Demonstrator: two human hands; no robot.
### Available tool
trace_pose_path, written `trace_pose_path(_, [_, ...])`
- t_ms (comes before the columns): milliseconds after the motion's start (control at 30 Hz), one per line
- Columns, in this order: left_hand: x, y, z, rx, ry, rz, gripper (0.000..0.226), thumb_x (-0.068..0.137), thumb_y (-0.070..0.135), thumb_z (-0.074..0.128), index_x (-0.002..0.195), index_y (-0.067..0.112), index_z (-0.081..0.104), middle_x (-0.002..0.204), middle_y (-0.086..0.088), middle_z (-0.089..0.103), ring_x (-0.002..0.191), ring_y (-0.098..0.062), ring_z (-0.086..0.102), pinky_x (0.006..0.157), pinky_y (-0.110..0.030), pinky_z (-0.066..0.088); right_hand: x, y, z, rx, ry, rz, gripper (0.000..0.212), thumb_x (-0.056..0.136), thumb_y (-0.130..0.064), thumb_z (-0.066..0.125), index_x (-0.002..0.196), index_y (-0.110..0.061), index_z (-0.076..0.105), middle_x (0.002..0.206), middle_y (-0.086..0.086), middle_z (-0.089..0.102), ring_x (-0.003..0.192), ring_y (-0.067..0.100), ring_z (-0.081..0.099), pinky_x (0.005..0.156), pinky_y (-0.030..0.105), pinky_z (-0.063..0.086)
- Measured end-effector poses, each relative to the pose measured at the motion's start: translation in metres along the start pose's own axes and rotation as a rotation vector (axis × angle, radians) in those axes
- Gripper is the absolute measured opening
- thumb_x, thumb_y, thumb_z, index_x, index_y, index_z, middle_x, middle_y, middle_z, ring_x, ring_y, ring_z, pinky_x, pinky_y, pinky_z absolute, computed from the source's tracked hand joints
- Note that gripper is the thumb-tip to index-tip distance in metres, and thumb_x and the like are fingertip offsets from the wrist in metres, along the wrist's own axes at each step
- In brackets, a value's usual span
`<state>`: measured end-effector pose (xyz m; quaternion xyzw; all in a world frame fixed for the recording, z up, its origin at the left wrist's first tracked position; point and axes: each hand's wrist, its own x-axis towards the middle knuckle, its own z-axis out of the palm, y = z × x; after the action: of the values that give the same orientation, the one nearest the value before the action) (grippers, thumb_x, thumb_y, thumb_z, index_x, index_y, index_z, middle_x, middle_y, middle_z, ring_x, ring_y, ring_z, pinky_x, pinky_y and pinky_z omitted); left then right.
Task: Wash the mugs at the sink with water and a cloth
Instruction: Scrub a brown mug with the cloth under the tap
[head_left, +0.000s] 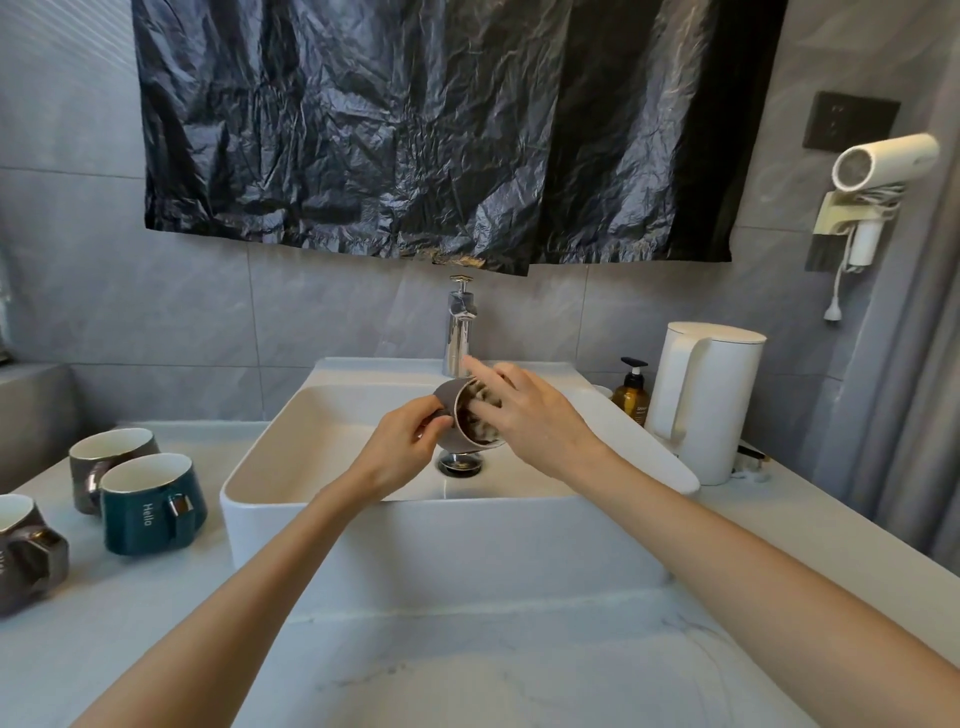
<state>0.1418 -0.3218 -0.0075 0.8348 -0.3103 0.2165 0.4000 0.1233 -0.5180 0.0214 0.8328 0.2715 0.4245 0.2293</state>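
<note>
Over the white sink (363, 525) my left hand (405, 447) grips a grey-brown mug (451, 400) by its side and handle, tipped so its mouth faces right. My right hand (524, 415) has its fingers pushed into the mug's mouth, pressing a pale cloth (480, 415) inside, with the index finger stretched out toward the tap. A chrome tap (460, 327) stands behind the mug; no water stream shows. On the counter at the left stand a teal "Hello" mug (148, 504) and two grey-brown mugs (109, 457) (26, 551).
A drain plug (460, 462) sits in the basin below the mug. Right of the sink stand a white kettle (706, 400) and a brown pump bottle (631, 389). A hair dryer (878, 171) hangs on the right wall. Black plastic sheet (415, 124) covers the wall above.
</note>
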Motion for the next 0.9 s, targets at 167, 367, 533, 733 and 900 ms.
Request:
trace_pose_path(167, [0.002,-0.005,0.001,0.023,0.088,-0.022,0.014,0.097,0.014,0.048,0.090,0.006,0.057,0.078,-0.004,0.056,0.073,-0.025,0.049,0.069,-0.045,0.044,-0.009,-0.015,0.004,0.349,-0.090,0.475,0.037,0.094,-0.024,0.052,0.131,-0.026,0.051,0.139,0.009,0.046,0.118,0.028,0.047,0.077,0.041,0.054])
trace_pose_path(367, [0.001,-0.002,-0.002,0.013,0.189,-0.018,0.023,0.097,0.011,0.047,0.075,0.017,0.046,0.069,0.010,0.045,0.066,-0.010,0.044,0.061,-0.024,0.035,0.012,-0.046,-0.007,0.647,-0.232,0.765,0.034,0.099,-0.039,0.036,0.119,-0.016,0.051,0.099,0.019,0.065,0.089,0.041,0.060,0.071,0.040,0.046])
trace_pose_path(533, [0.001,-0.004,-0.002,0.045,0.221,-0.023,0.017,0.097,0.009,0.046,0.080,0.010,0.049,0.071,0.006,0.047,0.066,-0.007,0.045,0.057,-0.020,0.032,0.029,-0.061,-0.026,1.331,-0.326,0.952,0.033,0.102,-0.039,0.033,0.102,-0.012,0.051,0.077,0.009,0.070,0.053,0.023,0.065,0.046,0.024,0.046])
trace_pose_path(733, [0.000,-0.006,-0.005,0.038,0.197,-0.007,0.027,0.096,0.010,0.050,0.073,0.021,0.042,0.067,0.012,0.043,0.064,-0.007,0.042,0.057,-0.020,0.030,0.000,-0.025,-0.008,0.825,-0.399,0.574,0.033,0.098,-0.023,0.046,0.129,-0.032,0.050,0.108,0.014,0.063,0.089,0.033,0.063,0.072,0.044,0.055])
trace_pose_path(900, [0.004,-0.006,0.001,-0.020,0.138,0.011,0.014,0.097,0.012,0.049,0.085,0.008,0.055,0.071,0.010,0.049,0.067,-0.014,0.047,0.065,-0.036,0.043,-0.008,-0.002,-0.022,0.234,-0.368,0.470,0.052,0.098,-0.018,0.045,0.144,-0.037,0.031,0.120,0.011,0.048,0.105,0.032,0.056,0.075,0.039,0.048])
